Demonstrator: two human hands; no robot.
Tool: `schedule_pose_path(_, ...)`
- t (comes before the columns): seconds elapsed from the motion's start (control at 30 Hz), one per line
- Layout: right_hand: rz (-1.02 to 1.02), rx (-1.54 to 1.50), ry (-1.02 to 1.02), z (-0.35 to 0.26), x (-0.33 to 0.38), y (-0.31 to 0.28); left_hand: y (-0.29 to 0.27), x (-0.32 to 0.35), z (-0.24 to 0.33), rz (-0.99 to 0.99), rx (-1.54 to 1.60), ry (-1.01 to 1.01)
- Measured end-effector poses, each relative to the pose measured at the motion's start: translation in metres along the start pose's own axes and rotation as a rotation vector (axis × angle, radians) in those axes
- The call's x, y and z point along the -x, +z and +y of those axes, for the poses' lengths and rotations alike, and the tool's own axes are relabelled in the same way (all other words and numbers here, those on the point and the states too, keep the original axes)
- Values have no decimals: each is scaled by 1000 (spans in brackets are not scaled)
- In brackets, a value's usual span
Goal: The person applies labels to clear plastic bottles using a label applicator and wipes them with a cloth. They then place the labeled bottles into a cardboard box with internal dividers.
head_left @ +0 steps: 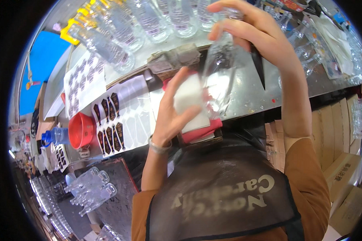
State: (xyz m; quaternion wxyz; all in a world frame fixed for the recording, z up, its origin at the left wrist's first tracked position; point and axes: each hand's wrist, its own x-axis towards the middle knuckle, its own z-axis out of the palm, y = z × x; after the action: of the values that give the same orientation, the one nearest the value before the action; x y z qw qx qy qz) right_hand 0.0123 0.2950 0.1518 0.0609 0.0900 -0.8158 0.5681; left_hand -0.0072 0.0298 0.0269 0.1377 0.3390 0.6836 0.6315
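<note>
Clearly both hands grip the clear bottle (221,76) at frame centre: right hand (253,32) on top, left hand (177,108) pressing a white label (189,98). Slippery plastic could skew it.

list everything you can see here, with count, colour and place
clear plastic bottle: one, transparent, held up over the bench edge
white cloth: one, white, pressed to the bottle's side
bottle row: many, clear, along the bench's far side
sticker sheets: several, white backing with dark labels, left of centre
red funnel: one, red, left bench edge
blue-capped bottle: one, clear with blue cap, left of the funnel
cardboard boxes: several, brown, lower right
left hand: one, grip on the cloth against the bottle
right hand: one, grip around the bottle's top
</note>
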Motion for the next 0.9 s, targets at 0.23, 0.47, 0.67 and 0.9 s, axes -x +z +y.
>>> schedule_pose_path(0.23,165,-135,16,69,1,84,7,11,-16,155,240,-314)
schedule_pose_path(0.47,24,79,138,86,85,129,5,23,-17,229,174,-281)
schedule_pose_path(0.67,47,-47,90,103,89,133,11,30,-9,261,60,-207)
schedule_pose_path(0.9,44,-99,292,101,93,126,14,30,-14,351,-93,-73)
